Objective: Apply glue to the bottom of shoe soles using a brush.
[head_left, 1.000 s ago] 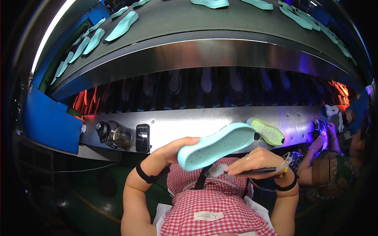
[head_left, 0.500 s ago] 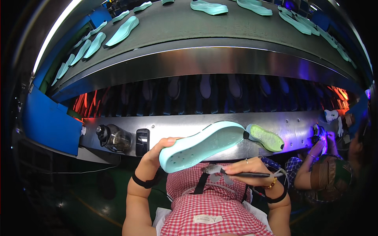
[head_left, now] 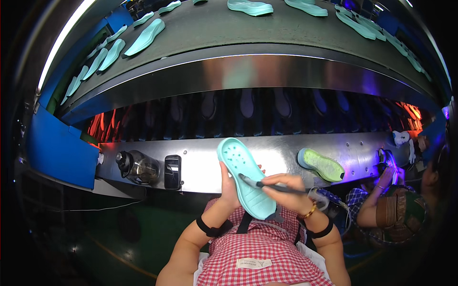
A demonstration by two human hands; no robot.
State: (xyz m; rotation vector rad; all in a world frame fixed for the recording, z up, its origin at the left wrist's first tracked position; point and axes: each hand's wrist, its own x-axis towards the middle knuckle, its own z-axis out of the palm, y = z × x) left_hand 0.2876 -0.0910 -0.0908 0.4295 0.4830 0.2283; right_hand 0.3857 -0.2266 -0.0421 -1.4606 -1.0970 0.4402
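Note:
My left hand (head_left: 229, 187) grips a turquoise shoe sole (head_left: 239, 159) by its left edge, with fingertips showing past the far side. The sole stands lengthwise, its holed end up and away from me, its lined inner face toward me. A dark tab hangs at its near end. In my right hand (head_left: 294, 196) is a brush (head_left: 285, 189) with a black handle, pinched between the fingers. The bristle end lies over the middle of the sole and seems to touch it. To the right, another sole (head_left: 324, 165), pale blue with a yellow-green inside, rests on the metal ledge (head_left: 205, 167).
A dark-lidded bottle (head_left: 143, 167) and a black phone-like device (head_left: 172, 171) stand at left on the ledge. Beyond it, a conveyor belt (head_left: 200, 35) carries several turquoise soles (head_left: 145, 37). At right, a co-worker's hands (head_left: 387, 176) hold an item under purple light.
The sole has swung from lying crosswise to standing lengthwise, its inside now facing me. My left hand moved right, and the brush rose from below the sole onto its inner face.

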